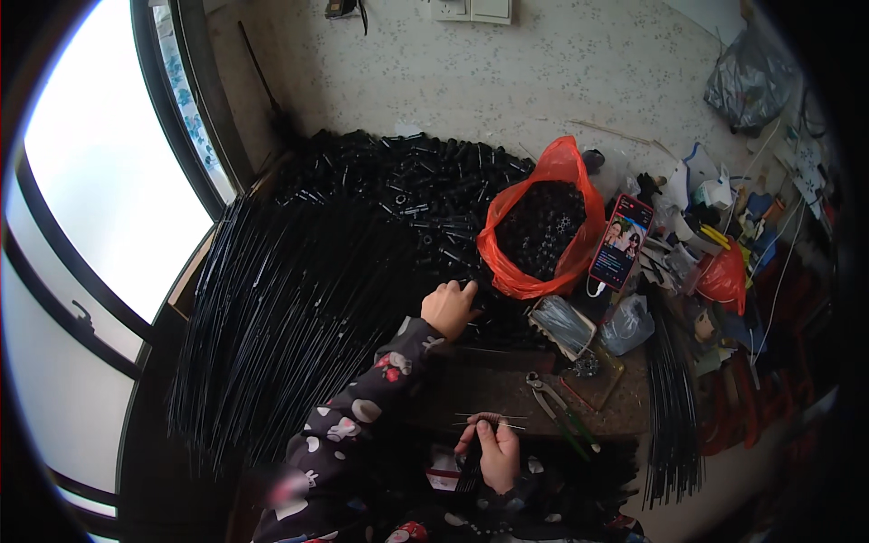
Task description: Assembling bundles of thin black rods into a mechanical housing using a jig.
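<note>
Beside the orange bag (541,231) of small black parts, the left hand (449,308) reached into the heap of short black tubes (407,190), its grip curled over them; whether it held one could not be told. Nearer the person than the bag, the right hand (498,448) pinched thin metal wires (489,420), straight and pale, above the dark counter (507,389), with pliers (552,403) just beside.

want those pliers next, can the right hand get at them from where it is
Probably yes: the pliers lie bare on the worktop just beside the right hand, nothing between, though it already holds thin wires.
</note>
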`<state>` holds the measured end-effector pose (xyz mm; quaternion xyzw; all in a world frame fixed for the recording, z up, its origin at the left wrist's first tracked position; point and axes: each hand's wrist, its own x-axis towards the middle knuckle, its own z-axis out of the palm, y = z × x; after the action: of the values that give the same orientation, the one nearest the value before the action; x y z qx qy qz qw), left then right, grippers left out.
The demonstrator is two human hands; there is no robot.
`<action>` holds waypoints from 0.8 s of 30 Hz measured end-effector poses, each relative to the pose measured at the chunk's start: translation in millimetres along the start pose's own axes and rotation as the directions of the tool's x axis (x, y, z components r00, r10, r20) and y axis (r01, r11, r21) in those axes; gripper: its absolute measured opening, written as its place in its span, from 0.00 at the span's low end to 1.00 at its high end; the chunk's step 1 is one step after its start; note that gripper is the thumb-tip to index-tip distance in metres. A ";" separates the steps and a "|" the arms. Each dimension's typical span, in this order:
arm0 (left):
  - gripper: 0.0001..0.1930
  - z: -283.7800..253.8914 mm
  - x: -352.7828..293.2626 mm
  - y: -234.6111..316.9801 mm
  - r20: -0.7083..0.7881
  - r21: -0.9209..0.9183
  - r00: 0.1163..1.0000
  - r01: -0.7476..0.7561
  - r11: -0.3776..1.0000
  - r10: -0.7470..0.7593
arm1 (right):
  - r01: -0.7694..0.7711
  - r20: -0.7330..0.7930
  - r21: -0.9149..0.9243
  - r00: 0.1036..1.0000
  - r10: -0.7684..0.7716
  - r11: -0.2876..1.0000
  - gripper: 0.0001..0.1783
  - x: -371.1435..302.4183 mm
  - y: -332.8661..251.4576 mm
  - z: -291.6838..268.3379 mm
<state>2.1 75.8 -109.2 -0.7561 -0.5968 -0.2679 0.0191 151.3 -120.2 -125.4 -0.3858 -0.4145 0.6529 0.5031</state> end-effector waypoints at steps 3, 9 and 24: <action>0.14 31.6 13.2 -25.3 -0.006 0.039 1.000 -0.027 0.999 0.027 | 0.002 -0.060 -0.012 0.998 -0.003 1.000 0.09 1.5 20.2 -9.5; 0.15 -15.0 -13.2 -19.0 -0.067 -0.762 0.956 0.137 0.633 -0.287 | 0.000 -0.145 0.117 0.989 0.017 0.993 0.08 -5.0 17.9 -21.2; 0.07 -46.8 -178.4 13.8 0.407 -0.888 0.898 0.432 0.159 -0.167 | 0.202 -0.081 0.050 0.977 -0.197 0.978 0.07 -17.4 26.9 -20.1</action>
<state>-28.9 -103.7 -141.4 -0.4916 -0.4366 -0.4931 -0.5697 164.2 -138.1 -156.1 -0.3520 -0.4126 0.5958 0.5923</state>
